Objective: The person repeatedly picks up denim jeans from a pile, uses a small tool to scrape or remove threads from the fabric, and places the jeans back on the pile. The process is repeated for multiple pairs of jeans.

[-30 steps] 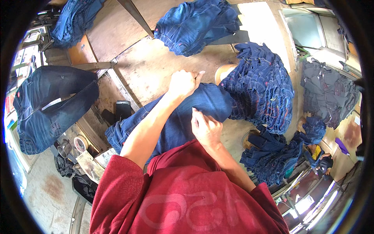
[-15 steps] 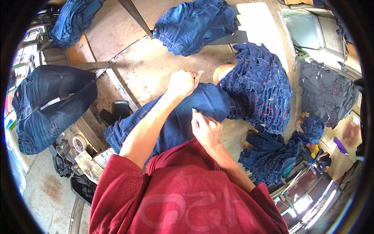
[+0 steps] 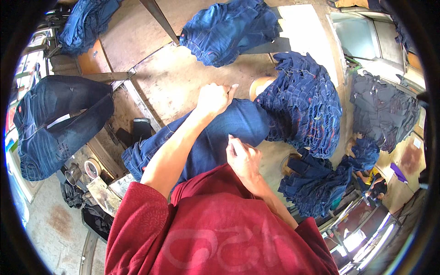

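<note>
A pair of blue jeans (image 3: 236, 121) is stretched out in front of me, its rounded end toward the right and its seamed end at the left. At its far edge is my left hand (image 3: 215, 98), fingers curled closed and thumb pointing out to the right. My right hand (image 3: 245, 156) is closed in a pinch over the near side of the denim, fingertips toward the cloth. What either hand holds, if anything, is hidden by the fingers.
Beside the jeans' right end hangs a thick stack of blue jeans (image 3: 305, 107). More denim lies beyond (image 3: 229, 30) and at lower right (image 3: 316, 183). Dark jeans (image 3: 64, 126) drape at left; black garments (image 3: 385, 110) are piled far right. A cup (image 3: 73, 174) stands near a tape roll (image 3: 92, 168).
My right hand has drawn slightly toward me and to the right over the denim. My left hand stays almost in place, and the whole view has shifted a little.
</note>
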### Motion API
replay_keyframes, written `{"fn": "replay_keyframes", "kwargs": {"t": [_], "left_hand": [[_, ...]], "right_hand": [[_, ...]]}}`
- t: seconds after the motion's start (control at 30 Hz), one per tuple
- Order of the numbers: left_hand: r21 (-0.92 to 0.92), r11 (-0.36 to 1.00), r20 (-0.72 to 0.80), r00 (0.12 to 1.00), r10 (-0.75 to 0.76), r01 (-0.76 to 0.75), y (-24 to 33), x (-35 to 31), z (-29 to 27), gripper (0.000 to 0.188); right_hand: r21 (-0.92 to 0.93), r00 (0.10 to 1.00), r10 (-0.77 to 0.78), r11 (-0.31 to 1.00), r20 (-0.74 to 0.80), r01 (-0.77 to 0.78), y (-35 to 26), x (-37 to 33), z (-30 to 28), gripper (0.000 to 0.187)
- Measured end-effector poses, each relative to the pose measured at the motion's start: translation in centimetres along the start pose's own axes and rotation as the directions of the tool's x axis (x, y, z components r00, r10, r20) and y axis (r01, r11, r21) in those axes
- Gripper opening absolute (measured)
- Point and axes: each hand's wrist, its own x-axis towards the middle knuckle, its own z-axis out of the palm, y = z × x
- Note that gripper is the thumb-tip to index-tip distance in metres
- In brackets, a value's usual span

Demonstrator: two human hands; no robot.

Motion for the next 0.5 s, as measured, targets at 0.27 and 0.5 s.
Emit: {"fn": "replay_keyframes", "kwargs": {"t": [0.27,0.5], "left_hand": [[-0.002,1.0,0.014,1.0,-0.006,0.006,-0.17,-0.33,0.39,0.051],[-0.017,1.0,0.028,1.0,-0.013,0.014,-0.31,-0.27,0.39,0.052]], "right_hand": [[-0.068,0.989,0.032,0.997,0.147,-0.022,0.2,0.44,-0.26,0.02],[-0.057,0.984,0.062,0.997,0.165,-0.053,0.46,0.4,-0.32,0.019]]}}
